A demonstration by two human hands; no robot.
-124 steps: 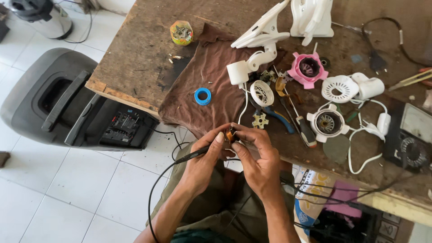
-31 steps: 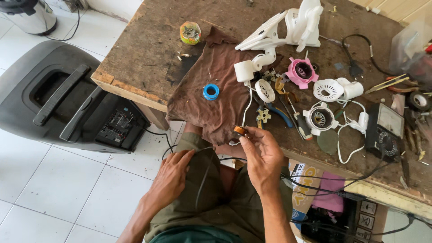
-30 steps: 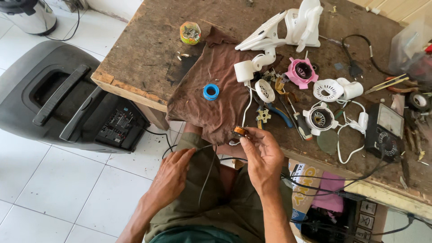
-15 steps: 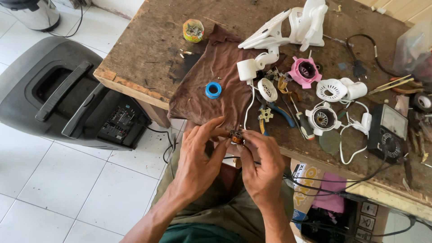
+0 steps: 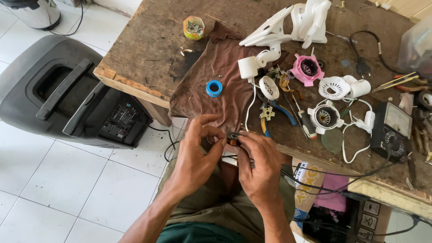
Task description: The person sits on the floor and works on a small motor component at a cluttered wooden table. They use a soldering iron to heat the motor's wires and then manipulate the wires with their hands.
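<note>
My left hand (image 5: 194,155) and my right hand (image 5: 258,164) meet just in front of the wooden workbench (image 5: 148,49), over my lap. Between the fingertips of both hands sits a small round motor part (image 5: 232,137) with copper-coloured winding. My right thumb and forefinger pinch it from the right; my left fingers curl around it from the left. Thin dark wires run down from it between my hands.
A brown cloth (image 5: 216,72) on the bench carries a blue tape roll (image 5: 214,88), white fan parts (image 5: 288,22), a pink housing (image 5: 308,69), pliers (image 5: 270,114) and a screwdriver. A multimeter (image 5: 396,126) lies at right. A black speaker (image 5: 67,90) stands on the tiled floor at left.
My left hand, which rested lower by my lap a second ago, has come up to join my right hand on the small motor part. The view has shifted slightly.
</note>
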